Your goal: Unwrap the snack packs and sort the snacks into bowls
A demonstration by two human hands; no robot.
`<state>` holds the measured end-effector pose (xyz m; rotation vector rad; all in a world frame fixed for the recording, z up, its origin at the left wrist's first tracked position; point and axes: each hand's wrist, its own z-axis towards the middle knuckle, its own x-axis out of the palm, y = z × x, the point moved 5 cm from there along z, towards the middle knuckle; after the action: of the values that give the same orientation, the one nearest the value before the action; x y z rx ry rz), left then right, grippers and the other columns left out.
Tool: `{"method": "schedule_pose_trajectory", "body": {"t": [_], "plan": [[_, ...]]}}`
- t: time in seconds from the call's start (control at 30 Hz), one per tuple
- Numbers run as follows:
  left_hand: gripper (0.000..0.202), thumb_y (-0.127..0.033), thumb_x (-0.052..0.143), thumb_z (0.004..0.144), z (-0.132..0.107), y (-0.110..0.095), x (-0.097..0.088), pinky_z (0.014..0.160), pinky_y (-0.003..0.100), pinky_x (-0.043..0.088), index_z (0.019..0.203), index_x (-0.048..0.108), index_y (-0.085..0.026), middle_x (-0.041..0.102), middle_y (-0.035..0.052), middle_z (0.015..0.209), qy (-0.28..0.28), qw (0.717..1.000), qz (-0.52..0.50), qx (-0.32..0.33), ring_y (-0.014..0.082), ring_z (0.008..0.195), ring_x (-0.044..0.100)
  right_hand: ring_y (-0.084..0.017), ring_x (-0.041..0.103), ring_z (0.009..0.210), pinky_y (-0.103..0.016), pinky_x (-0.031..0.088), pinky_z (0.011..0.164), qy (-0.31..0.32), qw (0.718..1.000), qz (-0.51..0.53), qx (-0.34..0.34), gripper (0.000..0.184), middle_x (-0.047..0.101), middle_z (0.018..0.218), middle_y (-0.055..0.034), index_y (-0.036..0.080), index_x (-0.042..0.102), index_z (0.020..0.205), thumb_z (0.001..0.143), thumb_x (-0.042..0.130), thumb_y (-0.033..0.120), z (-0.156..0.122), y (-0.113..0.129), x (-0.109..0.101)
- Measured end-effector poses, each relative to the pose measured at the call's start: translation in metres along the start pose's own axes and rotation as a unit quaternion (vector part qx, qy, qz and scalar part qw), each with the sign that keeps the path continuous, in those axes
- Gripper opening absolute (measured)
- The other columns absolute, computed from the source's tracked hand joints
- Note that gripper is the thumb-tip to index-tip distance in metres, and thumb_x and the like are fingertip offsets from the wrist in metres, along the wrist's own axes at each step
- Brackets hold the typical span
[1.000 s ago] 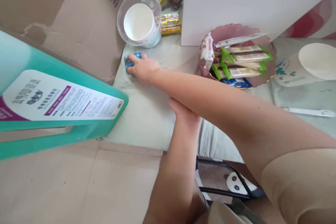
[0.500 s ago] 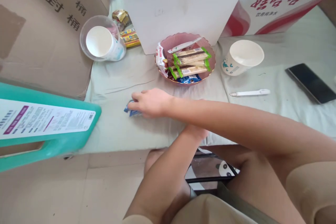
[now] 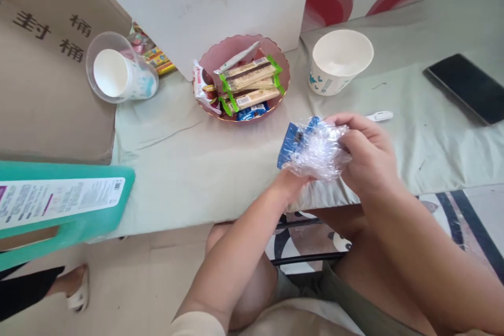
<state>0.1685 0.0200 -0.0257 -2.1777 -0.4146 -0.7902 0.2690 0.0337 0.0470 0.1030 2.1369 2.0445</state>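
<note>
Over the table's front edge, my two hands meet around a bundle of crumpled clear plastic wrap (image 3: 323,152). A blue wrapper (image 3: 288,144) sticks out of the bundle on its left. My left hand (image 3: 296,181) is under the bundle and supports it, its fingers mostly hidden by the plastic. From the right, my right hand (image 3: 368,155) has its fingers closed on the plastic wrap. Behind my right hand lies a white pen-like cutter (image 3: 380,116), partly covered. Beyond the bundle stands a pink bowl (image 3: 240,47) with several packaged snacks (image 3: 252,76).
A white paper cup (image 3: 340,60) and a black phone (image 3: 468,86) are to the right. On the left are a clear plastic tub (image 3: 92,76) with a paper cup in it, a teal jug (image 3: 98,215) and cardboard boxes (image 3: 59,100). Another person's foot (image 3: 79,289) shows on the floor.
My right hand has come from the left side of the table to my left hand, bringing the blue wrapper. The clear plastic now shows between my hands. The view has shifted; a foot has appeared.
</note>
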Motion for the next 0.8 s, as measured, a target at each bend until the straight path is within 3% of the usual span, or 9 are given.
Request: {"method": "schedule_pose_trajectory", "body": {"t": [0.2,0.3,0.43,0.53,0.63,0.73,0.8], "plan": [[0.054,-0.064,0.055,0.091,0.002,-0.018,0.000,0.091,0.039,0.058,0.108,0.071,-0.016,0.078,0.0113,0.104,-0.006,0.998,-0.058,-0.026,0.0276,0.105,0.073,-0.014,0.061,0.069,-0.028,0.050,0.063,-0.052,0.997,0.004,0.051,0.014,0.068,0.081,-0.0007,0.023,0.069,0.093,0.083,0.060,0.024,0.009,-0.033,-0.037],[0.055,-0.062,0.074,0.078,0.006,-0.023,0.006,0.098,0.042,0.057,0.108,0.070,-0.017,0.078,0.0102,0.103,0.012,0.999,0.008,0.032,0.0306,0.113,0.072,-0.015,0.063,0.073,-0.030,0.052,0.067,-0.033,0.998,-0.021,0.039,0.015,0.071,0.090,-0.0026,0.022,0.066,0.097,0.084,0.060,0.027,0.009,-0.033,-0.040],[0.058,-0.048,0.093,0.063,0.013,-0.031,-0.002,0.096,0.037,0.057,0.107,0.067,-0.021,0.076,0.0052,0.103,0.001,0.981,0.134,0.140,0.0243,0.106,0.073,-0.022,0.069,0.085,-0.038,0.056,0.076,0.037,0.990,-0.130,-0.035,0.016,0.073,0.101,-0.0084,0.023,0.065,0.099,0.090,0.056,0.033,0.010,-0.026,-0.043],[0.070,-0.054,0.094,0.064,0.010,-0.048,-0.020,0.089,0.030,0.057,0.118,0.060,-0.027,0.070,0.0015,0.107,-0.067,0.926,0.240,0.284,0.0161,0.096,0.071,-0.029,0.069,0.106,-0.048,0.054,0.095,0.014,0.953,-0.276,-0.123,0.022,0.073,0.111,-0.0135,0.023,0.067,0.103,0.092,0.048,0.028,0.018,-0.027,-0.055],[0.074,-0.056,0.088,0.074,0.000,-0.063,-0.030,0.078,0.027,0.056,0.133,0.048,-0.035,0.063,-0.0025,0.098,-0.106,0.845,0.339,0.399,0.0113,0.081,0.066,-0.035,0.060,0.131,-0.057,0.042,0.111,-0.018,0.903,-0.405,-0.142,0.034,0.069,0.131,-0.0162,0.021,0.067,0.117,0.089,0.047,0.023,0.029,-0.040,-0.064],[0.060,-0.054,0.083,0.081,-0.008,-0.069,-0.032,0.073,0.025,0.054,0.128,0.051,-0.033,0.060,-0.0020,0.096,-0.121,0.790,0.399,0.450,0.0106,0.079,0.063,-0.039,0.047,0.145,-0.067,0.027,0.119,-0.039,0.875,-0.467,-0.120,0.036,0.066,0.139,-0.0139,0.021,0.065,0.122,0.092,0.046,0.023,0.035,-0.052,-0.067],[0.055,-0.055,0.081,0.082,-0.009,-0.069,-0.032,0.072,0.024,0.053,0.123,0.055,-0.030,0.059,-0.0003,0.100,-0.120,0.776,0.418,0.458,0.0105,0.080,0.061,-0.039,0.046,0.145,-0.071,0.019,0.120,-0.043,0.875,-0.470,-0.109,0.031,0.069,0.133,-0.0121,0.023,0.067,0.115,0.095,0.044,0.024,0.036,-0.054,-0.068]]}}
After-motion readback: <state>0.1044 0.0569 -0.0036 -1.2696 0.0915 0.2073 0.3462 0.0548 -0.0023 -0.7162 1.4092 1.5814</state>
